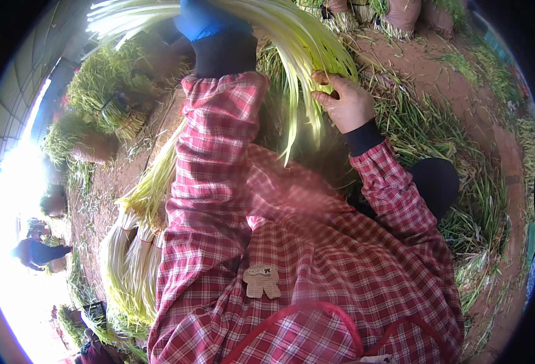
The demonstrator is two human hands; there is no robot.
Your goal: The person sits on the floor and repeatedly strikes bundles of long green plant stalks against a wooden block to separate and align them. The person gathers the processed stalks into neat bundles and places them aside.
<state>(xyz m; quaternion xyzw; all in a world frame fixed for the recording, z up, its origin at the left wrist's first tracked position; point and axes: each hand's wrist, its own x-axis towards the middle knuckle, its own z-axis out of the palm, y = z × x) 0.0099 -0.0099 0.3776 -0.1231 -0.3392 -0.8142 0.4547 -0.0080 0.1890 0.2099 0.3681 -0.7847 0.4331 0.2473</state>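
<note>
My left hand [213, 20], in a blue glove, is at the top edge, closed around a thick bunch of long pale stalks [290, 27] that look like blanched chives. White ends of the bunch fan out to the left. Its yellow-green leaves arch over to the right and hang down. Beside the hanging leaves is my bare right hand [351, 102], thumb and forefinger apart at their edge. A brown covering [320, 77] shows at one fingertip. Whether the hidden fingers touch leaves, I cannot tell. My red plaid apron [304, 255] fills the lower middle.
Several tied bundles of similar stalks [133, 264] lie at my left. Green bundles [108, 100] stand beyond them. Loose green leaves [431, 132] litter the brown floor [467, 109] at right. More wrapped bundles [399, 18] stand at the top right. A person [42, 252] bends over far left.
</note>
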